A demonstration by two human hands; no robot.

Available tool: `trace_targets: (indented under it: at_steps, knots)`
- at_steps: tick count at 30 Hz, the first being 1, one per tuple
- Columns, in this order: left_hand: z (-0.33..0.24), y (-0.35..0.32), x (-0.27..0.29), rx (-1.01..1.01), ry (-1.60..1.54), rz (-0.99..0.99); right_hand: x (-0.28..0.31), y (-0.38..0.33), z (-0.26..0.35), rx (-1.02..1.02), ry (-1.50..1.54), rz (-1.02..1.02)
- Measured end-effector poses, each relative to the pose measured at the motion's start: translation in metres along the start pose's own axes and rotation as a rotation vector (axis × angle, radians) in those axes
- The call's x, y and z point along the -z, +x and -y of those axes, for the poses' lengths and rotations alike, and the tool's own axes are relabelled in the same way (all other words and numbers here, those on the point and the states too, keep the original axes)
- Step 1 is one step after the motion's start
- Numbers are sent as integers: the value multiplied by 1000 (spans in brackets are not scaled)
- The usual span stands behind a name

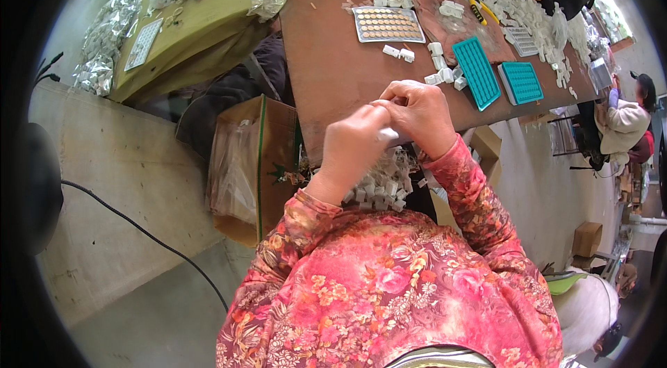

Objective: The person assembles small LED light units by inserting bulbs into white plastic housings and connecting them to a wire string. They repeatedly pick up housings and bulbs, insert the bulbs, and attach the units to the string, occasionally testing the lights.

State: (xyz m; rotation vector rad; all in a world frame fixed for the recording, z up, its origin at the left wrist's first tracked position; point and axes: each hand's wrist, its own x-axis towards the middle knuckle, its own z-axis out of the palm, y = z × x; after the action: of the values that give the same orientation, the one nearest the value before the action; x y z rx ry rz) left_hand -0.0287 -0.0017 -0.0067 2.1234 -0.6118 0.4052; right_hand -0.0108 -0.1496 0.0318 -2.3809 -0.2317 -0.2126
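Observation:
My left hand, a little smeared by motion, is closed around a small white plastic piece whose end sticks out beside the fingers. My right hand touches it from the right, thumb and fingers pinched together; what they hold, if anything, is hidden. Both hands are raised over the near edge of the brown table. Below them, a heap of small white plastic pieces lies at my lap. Several white blocks sit on the table beyond my right hand.
Farther back lie a tray of round tan pieces, two teal trays and a yellow-and-black tool. White parts pile along the far edge. A cardboard box stands at left; another person sits at far right.

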Motion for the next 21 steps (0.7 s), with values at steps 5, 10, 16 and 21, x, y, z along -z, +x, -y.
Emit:
trace_targets:
  at_steps: [5, 10, 16, 21]
  knots:
    - [2, -2, 1, -33, -122, -6, -2, 9, -9, 112, -25, -118]
    - [4, -3, 14, 345, -285, -191, 4, 7, -6, 130, -12, -296]
    - [-9, -7, 19, 429, -311, -202, -2, -23, 11, -247, 638, -66]
    - [-19, -8, 16, 202, -241, -228, -8, -18, 20, -203, 763, -121]
